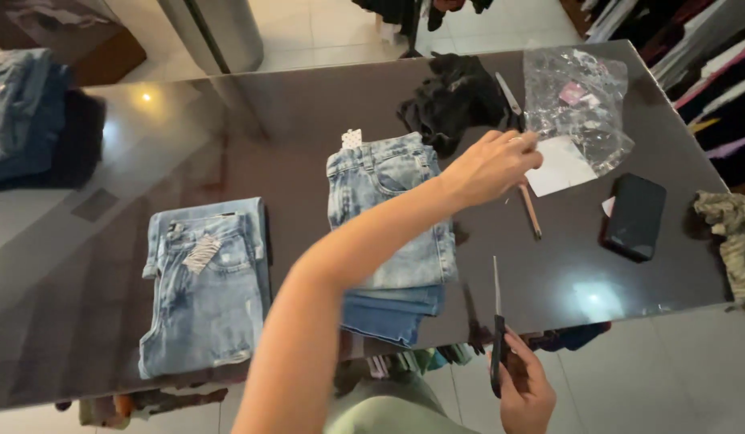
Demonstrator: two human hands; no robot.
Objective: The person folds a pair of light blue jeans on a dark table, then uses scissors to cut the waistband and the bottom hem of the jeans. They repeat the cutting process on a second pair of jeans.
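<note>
left hand point(491, 167): pinching clear plastic bag point(577, 104) | right hand point(523, 391): gripping scissors point(496, 321) | folded jeans point(392, 233) below left hand, second pair point(205, 281) further left on surface point(107, 265) | bag looks unemptied

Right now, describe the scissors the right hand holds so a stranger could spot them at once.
Start at the dark glossy table and go to its near edge, right of the stacked folded jeans. There the right hand grips black-handled scissors, blades pointing up and away. Unlike the second pair of scissors lying by the black cloth, these are held upright.
</note>
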